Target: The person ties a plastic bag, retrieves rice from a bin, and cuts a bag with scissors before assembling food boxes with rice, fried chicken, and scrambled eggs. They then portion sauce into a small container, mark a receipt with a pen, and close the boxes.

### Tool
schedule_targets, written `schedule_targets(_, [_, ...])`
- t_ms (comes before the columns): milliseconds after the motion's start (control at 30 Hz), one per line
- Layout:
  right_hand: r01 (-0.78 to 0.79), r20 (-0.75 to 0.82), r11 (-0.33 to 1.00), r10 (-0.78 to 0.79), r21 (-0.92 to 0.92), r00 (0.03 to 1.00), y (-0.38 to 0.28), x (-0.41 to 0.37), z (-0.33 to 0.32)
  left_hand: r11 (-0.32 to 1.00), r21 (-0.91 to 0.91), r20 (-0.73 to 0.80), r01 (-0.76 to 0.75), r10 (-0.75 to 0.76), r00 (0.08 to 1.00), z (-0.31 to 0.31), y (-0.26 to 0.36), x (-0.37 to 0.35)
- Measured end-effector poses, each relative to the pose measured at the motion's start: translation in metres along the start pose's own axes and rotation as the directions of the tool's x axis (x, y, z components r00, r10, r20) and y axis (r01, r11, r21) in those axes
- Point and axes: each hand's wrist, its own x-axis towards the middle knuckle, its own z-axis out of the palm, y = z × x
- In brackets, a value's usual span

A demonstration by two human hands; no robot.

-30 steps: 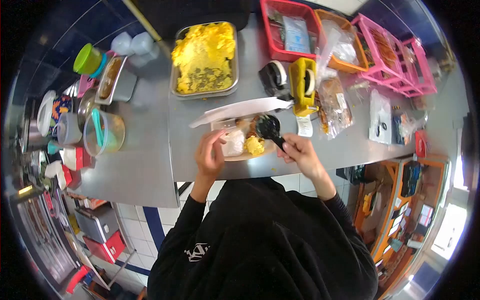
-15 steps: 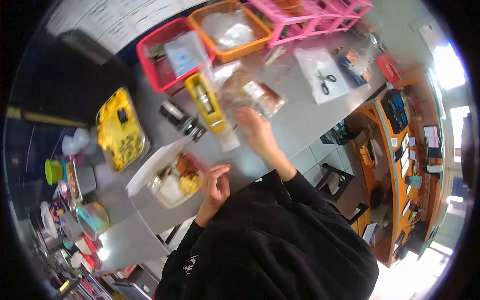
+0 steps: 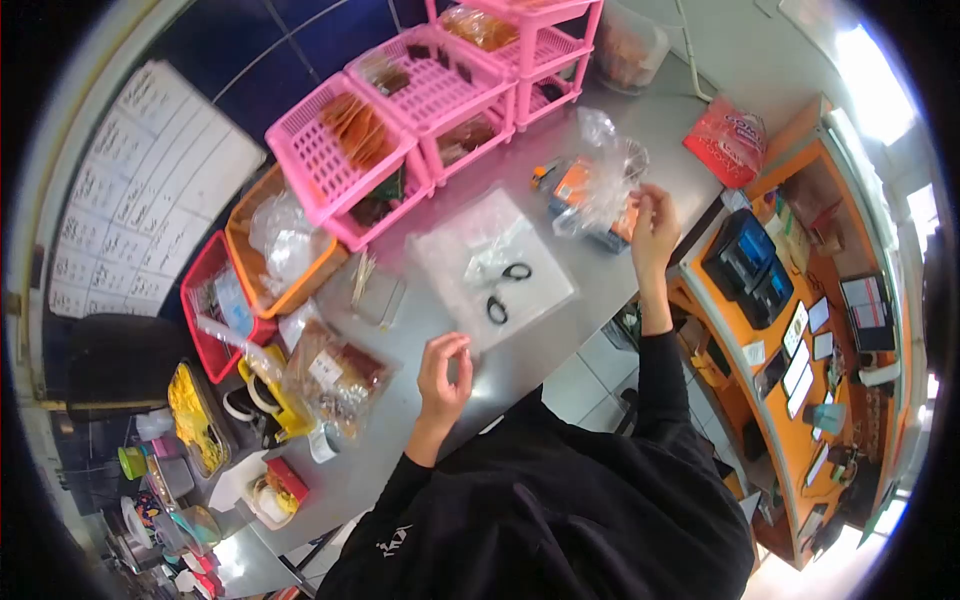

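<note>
My right hand is at the right of the metal table, its fingers pinched at the edge of a crumpled clear plastic bag. That bag lies over an orange and dark box. My left hand hovers near the table's front edge with curled fingers, thumb and forefinger apart, holding nothing. Beyond it is a stack of clear plastic sheets with black-handled scissors on it. To the left of my left hand lies a clear bag of brown food with a white label.
Pink baskets stand at the back, beside an orange bin and a red bin. A yellow tape dispenser, food box and yellow food tray are at left. A red bag is at back right.
The view has swung to the right. My right hand has moved from near the bagged brown food to the crumpled clear bag. My left hand is now near the plastic sheets, away from the food box.
</note>
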Motion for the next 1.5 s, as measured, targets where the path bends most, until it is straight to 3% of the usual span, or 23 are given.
schedule_targets(100, [0.078,-0.014,0.994,-0.078,0.075,0.997,0.036,0.085,0.013,0.993,-0.066,0.078,0.094,-0.089,0.993,0.036,0.01,0.017])
schedule_targets(200, [0.049,0.04,0.98,-0.058,0.191,0.998,0.084,0.157,0.04,0.971,-0.113,0.175,0.211,-0.19,0.966,0.061,0.014,0.031])
schedule_targets(300, [-0.014,0.078,0.987,0.002,0.159,0.997,0.107,0.203,0.063,0.996,-0.073,0.19,0.056,-0.041,0.981,0.078,0.017,0.062])
schedule_targets(333, [-0.173,0.142,0.96,0.144,0.218,0.979,0.113,0.213,0.071,0.985,-0.117,0.239,0.129,-0.098,0.966,0.084,0.019,0.073])
schedule_targets(400, [-0.455,0.277,0.837,0.379,0.305,0.883,0.122,0.24,0.085,0.975,-0.14,0.273,0.173,-0.13,0.953,0.104,0.013,0.096])
schedule_targets(433, [-0.525,0.317,0.794,0.434,0.308,0.843,0.129,0.253,0.094,0.969,-0.158,0.287,0.191,-0.14,0.948,0.118,0.008,0.11])
schedule_targets(500, [-0.659,0.408,0.695,0.533,0.288,0.741,0.147,0.276,0.114,0.995,-0.053,0.316,0.09,-0.069,0.946,0.149,0.003,0.139])
schedule_targets(567, [-0.742,0.484,0.59,0.572,0.318,0.662,0.177,0.3,0.138,0.997,0.074,0.357,0.006,-0.033,0.934,0.175,0.004,0.161])
schedule_targets(700, [-0.869,0.569,0.274,0.667,0.413,0.481,0.211,0.339,0.186,0.994,0.103,0.295,0.036,-0.065,0.953,0.238,0.009,0.181])
schedule_targets(733, [-0.864,0.591,0.252,0.644,0.435,0.486,0.221,0.35,0.2,0.983,0.171,0.338,0.061,-0.117,0.934,0.25,0.008,0.182])
schedule_targets(833, [-0.856,0.638,0.214,0.587,0.471,0.498,0.241,0.37,0.237,0.949,-0.068,0.138,0.306,-0.295,0.945,0.289,0.01,0.18])
schedule_targets(933, [-0.84,0.679,0.191,0.511,0.508,0.527,0.261,0.368,0.243,0.849,0.0,0.198,0.529,-0.518,0.832,0.299,0.0,0.181])
schedule_targets(1033, [-0.818,0.667,0.215,0.488,0.534,0.563,0.259,0.362,0.227,0.948,-0.048,0.133,0.316,-0.308,0.942,0.293,0.011,0.197])
schedule_targets(1100, [-0.781,0.665,0.192,0.428,0.595,0.612,0.267,0.352,0.21,0.963,0.198,0.204,0.185,-0.225,0.953,0.277,0.01,0.186])
schedule_targets(1167, [-0.768,0.66,0.201,0.409,0.608,0.63,0.27,0.342,0.189,0.932,0.269,0.175,0.242,-0.294,0.94,0.266,0.015,0.184])
schedule_targets(1267, [-0.774,0.657,0.279,0.413,0.568,0.631,0.266,0.328,0.147,0.845,0.074,-0.024,0.529,-0.529,0.848,0.256,0.026,0.183])
schedule_targets(1333, [-0.774,0.652,0.279,0.422,0.568,0.63,0.259,0.319,0.114,0.807,-0.082,-0.162,0.585,-0.59,0.791,0.251,0.009,0.182])
schedule_targets(1400, [-0.797,0.649,0.238,0.476,0.554,0.594,0.258,0.306,0.085,0.902,0.117,-0.153,0.416,-0.397,0.905,0.24,0.003,0.188])
schedule_targets(1500, [-0.802,0.654,0.332,0.465,0.496,0.597,0.249,0.279,0.033,0.887,0.002,-0.158,0.461,-0.455,0.876,0.237,-0.002,0.184])
